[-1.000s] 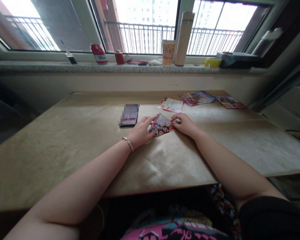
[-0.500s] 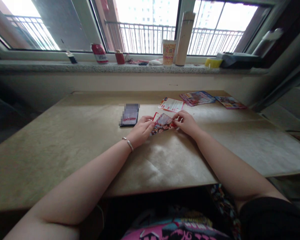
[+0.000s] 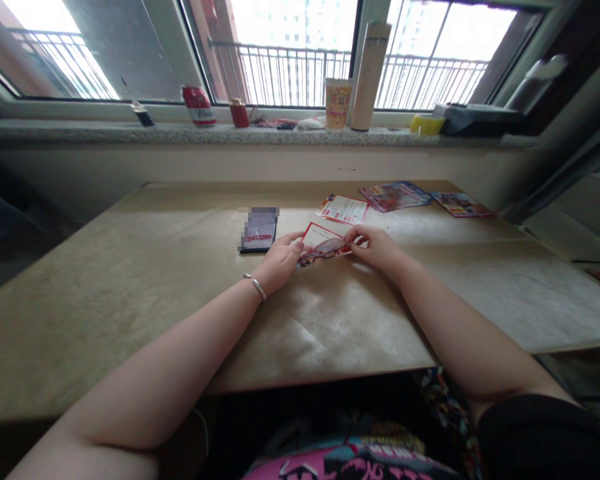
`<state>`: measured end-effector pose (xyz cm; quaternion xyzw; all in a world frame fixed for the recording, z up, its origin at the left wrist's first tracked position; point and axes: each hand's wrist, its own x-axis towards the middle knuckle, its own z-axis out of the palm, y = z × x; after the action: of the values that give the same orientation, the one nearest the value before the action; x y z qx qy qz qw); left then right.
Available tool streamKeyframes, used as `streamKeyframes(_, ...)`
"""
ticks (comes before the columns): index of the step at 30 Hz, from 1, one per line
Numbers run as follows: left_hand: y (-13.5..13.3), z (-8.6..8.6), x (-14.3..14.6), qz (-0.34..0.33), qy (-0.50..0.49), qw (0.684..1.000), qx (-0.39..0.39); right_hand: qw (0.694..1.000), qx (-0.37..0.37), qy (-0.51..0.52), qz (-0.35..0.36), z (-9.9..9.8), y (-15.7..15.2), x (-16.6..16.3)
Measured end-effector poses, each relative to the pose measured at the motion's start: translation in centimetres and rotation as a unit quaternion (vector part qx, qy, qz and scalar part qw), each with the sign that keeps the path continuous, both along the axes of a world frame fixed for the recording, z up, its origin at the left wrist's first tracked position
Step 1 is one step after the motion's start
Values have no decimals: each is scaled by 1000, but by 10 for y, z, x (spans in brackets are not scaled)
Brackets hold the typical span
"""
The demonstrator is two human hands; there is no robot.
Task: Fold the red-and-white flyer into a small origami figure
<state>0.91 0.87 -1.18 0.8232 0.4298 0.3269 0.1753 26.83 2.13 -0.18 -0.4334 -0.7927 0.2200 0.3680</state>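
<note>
Between my two hands is a picture card (image 3: 325,249) with a dark, colourful print, tilted toward me over the table. Behind it shows a white card (image 3: 320,233) with a red border. My left hand (image 3: 284,257) is closed on the left edge, thumb on top. My right hand (image 3: 370,245) pinches the right edge with thumb and fingertips. Just beyond them lies another white card (image 3: 344,209) with red and orange print. A phone (image 3: 260,230), partly blurred out, lies flat to the left of my left hand.
Colourful cards lie at the table's back right, in one pile (image 3: 396,196) and a smaller one (image 3: 461,205). On the granite sill (image 3: 260,137) stand a red can (image 3: 198,107), a red bottle (image 3: 239,114), a paper cup (image 3: 337,103), a tall flask (image 3: 371,77) and yellow tape (image 3: 427,125).
The picture card has tipped or bent down toward me, so more of the white, red-bordered card behind it shows. My hands have barely shifted.
</note>
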Motion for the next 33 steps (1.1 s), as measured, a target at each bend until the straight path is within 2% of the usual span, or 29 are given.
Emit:
streamKeyframes(5,3,-4,-3,17,7,1000,-7,997,-31,-20,70,9,-8,1)
streamKeyframes(10,2,-4,-3,9,64,998,4,993,-60,-37,90,15,-9,5)
streamKeyframes(18,-4,-1,-1,-2,104,995,10,992,-54,-100,56,15,-7,8)
streamKeyframes(26,-9,6,1,-3,132,991,16,990,-48,-117,70,15,-5,10)
streamKeyframes(33,-11,5,1,-9,141,990,10,983,-5,-171,73,16,-6,6)
